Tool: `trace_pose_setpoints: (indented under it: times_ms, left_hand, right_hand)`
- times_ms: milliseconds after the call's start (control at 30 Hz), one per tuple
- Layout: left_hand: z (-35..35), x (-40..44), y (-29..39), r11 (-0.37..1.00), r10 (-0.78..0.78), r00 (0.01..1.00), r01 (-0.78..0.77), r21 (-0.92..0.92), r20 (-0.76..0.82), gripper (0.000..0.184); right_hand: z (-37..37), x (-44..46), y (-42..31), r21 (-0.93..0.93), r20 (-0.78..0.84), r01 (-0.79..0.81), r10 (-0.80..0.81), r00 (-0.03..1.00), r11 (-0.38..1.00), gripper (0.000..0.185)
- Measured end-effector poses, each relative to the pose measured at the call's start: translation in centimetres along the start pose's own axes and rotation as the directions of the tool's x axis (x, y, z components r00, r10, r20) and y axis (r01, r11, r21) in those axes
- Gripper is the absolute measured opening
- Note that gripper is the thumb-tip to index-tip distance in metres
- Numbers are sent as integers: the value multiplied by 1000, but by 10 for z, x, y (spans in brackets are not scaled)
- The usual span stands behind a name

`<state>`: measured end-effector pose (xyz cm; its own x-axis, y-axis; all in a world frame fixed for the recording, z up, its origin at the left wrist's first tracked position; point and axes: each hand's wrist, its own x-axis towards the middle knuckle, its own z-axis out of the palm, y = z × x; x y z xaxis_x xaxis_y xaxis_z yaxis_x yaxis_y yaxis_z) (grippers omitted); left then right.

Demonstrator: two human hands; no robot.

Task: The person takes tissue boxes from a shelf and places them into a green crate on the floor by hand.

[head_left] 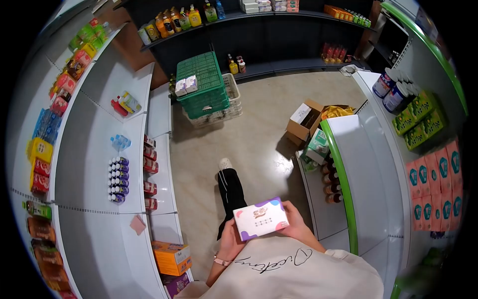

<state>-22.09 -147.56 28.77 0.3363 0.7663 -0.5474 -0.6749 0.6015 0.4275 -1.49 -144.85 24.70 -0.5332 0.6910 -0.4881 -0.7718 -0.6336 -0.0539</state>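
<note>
Clamping white box in left grip and right grip, well on near side of green crate. Noting small white packs atop green crate, pale basket under it, bottles beyond; also open cardboard box crowding floor right of crate.

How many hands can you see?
2: the left hand at the left end of the white patterned pack, and the right hand at its right end.
</note>
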Motion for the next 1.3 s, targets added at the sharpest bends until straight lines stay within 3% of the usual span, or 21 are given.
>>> trace_pose_setpoints:
  times_ms: [167, 333, 567, 700, 867, 1000, 1033, 1100, 1200, 1300]
  left_hand:
    - [28, 61, 55, 997, -33, 995, 27, 66, 93, 50]
    - [49, 119, 145, 996, 84, 989, -88, 25, 118, 54]
    - [43, 182, 285, 947, 290, 938, -310, 84, 190, 58]
    - [29, 214, 340, 838, 364, 926, -372, 400, 97, 47]
    - [18, 232, 383, 702, 239, 962, -265, 661, 131, 40]
    - [1, 264, 384, 813, 250, 965, -253, 525, 77, 40]
    - [-2, 273, 387, 827, 273, 960, -266, 496, 59, 40]
    - [-4, 291, 398, 844, 325, 945, -303, 443, 27, 40]
    - [5, 317, 422, 874, 392, 920, -373, 312, 3, 40]
    - [14, 353, 457, 885, 432, 901, -414, 212, -43, 40]
  right_hand:
    - [39, 43, -50, -78, -181, 125, -137, 974, 989, 44]
    - [123, 120, -100, -133, 150, 188, -168, 974, 973, 37]
    - [250, 242, -139, -257, 242, 227, -165, 956, 939, 40]
    - [271, 300, -150, -259, 226, 248, -191, 955, 934, 37]
    - [273, 321, -154, -184, 30, 183, -180, 983, 966, 35]
    - [262, 351, -163, -168, -112, 13, -32, 993, 986, 37]
    - [267, 359, -169, -102, -83, -68, 60, 995, 992, 39]
    - [274, 382, -185, -182, -50, -113, 106, 993, 977, 39]
    - [329, 405, -201, -203, 13, -21, 24, 1000, 979, 39]
    - [321, 461, -226, -64, 134, -3, 11, 991, 998, 40]
